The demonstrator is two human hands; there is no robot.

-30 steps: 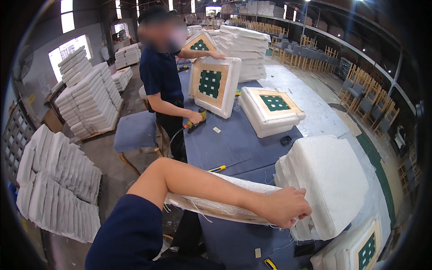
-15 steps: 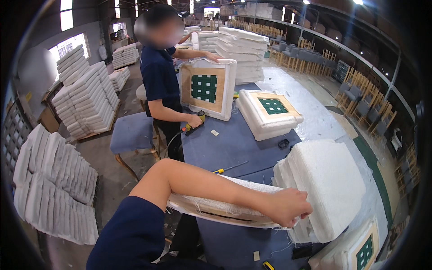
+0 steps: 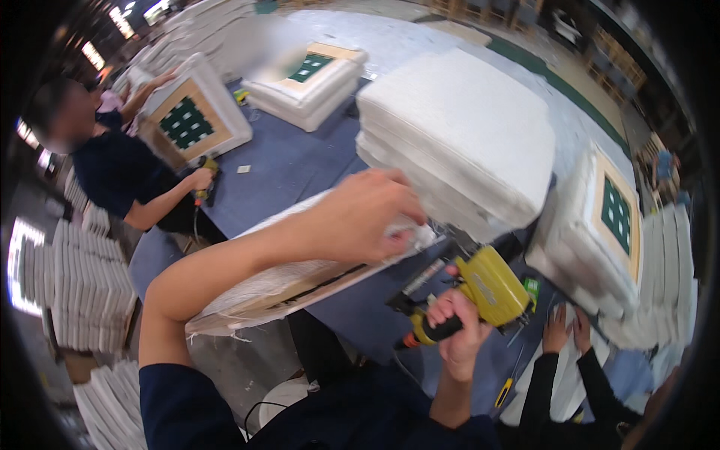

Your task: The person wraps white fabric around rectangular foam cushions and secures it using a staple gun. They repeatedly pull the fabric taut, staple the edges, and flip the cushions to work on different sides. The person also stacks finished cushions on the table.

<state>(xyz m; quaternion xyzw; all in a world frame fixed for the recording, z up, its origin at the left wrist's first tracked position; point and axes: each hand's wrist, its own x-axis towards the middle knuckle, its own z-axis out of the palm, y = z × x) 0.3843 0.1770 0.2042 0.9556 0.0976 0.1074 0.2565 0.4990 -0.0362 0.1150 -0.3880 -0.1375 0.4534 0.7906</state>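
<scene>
My left hand [image 3: 367, 216] is closed on the white fabric cover at the right end of a seat cushion [image 3: 255, 286]. This cushion is tilted, with a wooden edge showing along its near side. In my right hand [image 3: 459, 326] is a yellow staple gun [image 3: 491, 285], gripped by its black handle, its nose near that cushion end. The fingers of my left hand are slightly blurred. A stack of white padded cushions [image 3: 457, 127] sits just beyond both hands on the blue-covered table [image 3: 330, 169].
At the upper left a co-worker [image 3: 120, 161] holds a webbed seat [image 3: 191, 120] upright and a staple gun [image 3: 208, 174]. Another person's hands [image 3: 566, 330] rest on a white piece at lower right. Webbed seats [image 3: 307, 94] lie around; a yellow-handled tool [image 3: 505, 391] lies nearby.
The view has swung right. My right hand with the staple gun has come into view beside the cushion's end. My left hand stays at that end.
</scene>
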